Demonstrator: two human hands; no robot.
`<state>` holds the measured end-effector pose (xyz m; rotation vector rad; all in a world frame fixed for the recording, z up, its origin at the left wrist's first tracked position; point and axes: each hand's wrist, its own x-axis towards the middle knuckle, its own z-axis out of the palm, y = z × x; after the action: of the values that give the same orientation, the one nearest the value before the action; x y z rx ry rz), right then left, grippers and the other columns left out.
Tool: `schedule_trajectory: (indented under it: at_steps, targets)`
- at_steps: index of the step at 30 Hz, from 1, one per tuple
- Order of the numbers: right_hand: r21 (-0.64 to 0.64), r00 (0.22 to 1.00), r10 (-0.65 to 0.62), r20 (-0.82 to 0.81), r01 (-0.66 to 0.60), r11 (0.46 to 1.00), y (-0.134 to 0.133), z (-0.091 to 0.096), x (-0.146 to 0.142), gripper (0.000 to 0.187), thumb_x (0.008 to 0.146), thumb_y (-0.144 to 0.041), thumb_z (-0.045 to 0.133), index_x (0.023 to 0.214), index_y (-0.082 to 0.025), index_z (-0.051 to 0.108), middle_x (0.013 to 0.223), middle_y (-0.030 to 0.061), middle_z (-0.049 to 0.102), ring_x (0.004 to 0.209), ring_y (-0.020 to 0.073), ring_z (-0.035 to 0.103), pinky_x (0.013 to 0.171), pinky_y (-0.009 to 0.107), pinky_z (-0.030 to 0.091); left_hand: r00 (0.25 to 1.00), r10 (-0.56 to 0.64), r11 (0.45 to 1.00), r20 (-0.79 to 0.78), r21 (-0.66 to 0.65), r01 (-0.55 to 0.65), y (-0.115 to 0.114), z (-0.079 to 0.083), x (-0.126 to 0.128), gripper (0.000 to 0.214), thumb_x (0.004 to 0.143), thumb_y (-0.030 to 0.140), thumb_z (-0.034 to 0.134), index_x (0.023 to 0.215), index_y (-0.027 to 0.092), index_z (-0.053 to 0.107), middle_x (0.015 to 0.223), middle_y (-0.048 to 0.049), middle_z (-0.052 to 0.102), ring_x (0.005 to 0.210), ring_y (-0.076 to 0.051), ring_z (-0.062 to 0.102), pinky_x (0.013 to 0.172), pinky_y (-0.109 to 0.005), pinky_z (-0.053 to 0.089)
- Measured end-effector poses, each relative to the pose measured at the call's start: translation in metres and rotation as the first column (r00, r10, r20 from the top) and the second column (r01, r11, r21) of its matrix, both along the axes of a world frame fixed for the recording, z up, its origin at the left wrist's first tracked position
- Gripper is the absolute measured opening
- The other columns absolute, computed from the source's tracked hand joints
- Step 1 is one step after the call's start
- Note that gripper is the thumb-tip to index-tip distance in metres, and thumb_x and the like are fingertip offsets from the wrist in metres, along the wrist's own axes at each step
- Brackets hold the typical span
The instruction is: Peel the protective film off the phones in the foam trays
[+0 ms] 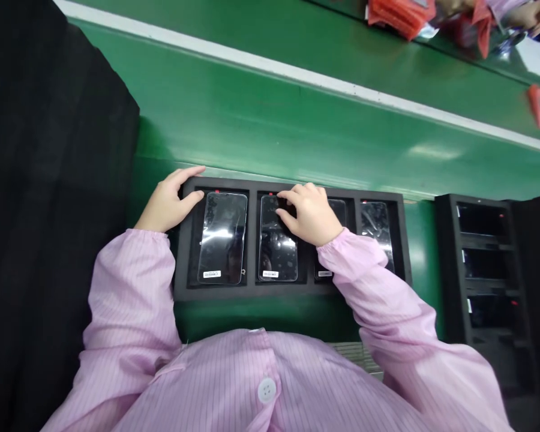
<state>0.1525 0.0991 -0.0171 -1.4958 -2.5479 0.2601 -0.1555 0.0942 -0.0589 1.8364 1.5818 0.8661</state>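
A black foam tray [252, 240] lies on the green belt in front of me. It has several pockets, each with a glossy phone screen in it. My left hand [168, 201] rests on the tray's far left corner, with the fingers along the rim and the thumb in the corner. The first screen [222, 237] lies just right of that hand. My right hand [308, 213] lies curled on the top of the second screen [276, 249], fingertips pressing its upper end. It partly hides the third screen [337, 210]. A fourth screen [375, 225] lies at the right.
A second black tray [450, 270] with dark pockets stands to the right. A black cloth [49, 210] covers the left side. A white stripe [297, 72] runs along the green conveyor [274, 126]. Red cases [400, 15] and another person's hand [535, 15] are at the far right top.
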Motion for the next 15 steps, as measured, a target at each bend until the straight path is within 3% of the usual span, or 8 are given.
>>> schedule_trajectory:
  at_steps: [5,11,15]
  targets:
    - [0.019,0.998,0.044,-0.055,-0.043,0.999,0.006,-0.007,0.000,0.023,0.087,-0.033,0.071,0.097,-0.013,0.070,0.086,0.0076,0.065,0.089,0.0236,0.053,0.088,0.038,0.036,1.000,-0.004,1.000,0.004,0.004,0.004,0.001,0.000,0.002,0.051,0.084,0.036,0.055,0.132,0.020,0.062,0.120,-0.0053,0.066,0.115,-0.027,0.060,0.107,-0.040,0.044]
    - [0.076,0.993,0.068,-0.096,-0.061,0.995,0.002,-0.018,-0.004,0.024,0.094,-0.028,0.060,0.113,-0.017,0.070,0.094,0.0068,0.067,0.092,0.0227,0.052,0.092,0.039,0.031,0.999,0.009,0.999,-0.041,-0.040,-0.010,0.000,0.004,0.004,0.052,0.083,0.039,0.054,0.132,0.022,0.061,0.121,-0.0053,0.064,0.117,-0.029,0.058,0.110,-0.046,0.040]
    - [0.028,0.976,0.037,-0.215,-0.032,0.999,0.003,-0.019,-0.006,0.014,0.091,-0.028,0.067,0.103,-0.024,0.073,0.083,0.0019,0.066,0.086,0.0197,0.054,0.091,0.038,0.030,0.999,0.009,0.999,-0.041,-0.047,-0.011,0.000,0.005,0.003,0.049,0.084,0.037,0.055,0.131,0.024,0.062,0.119,-0.0044,0.065,0.117,-0.028,0.058,0.109,-0.044,0.041]
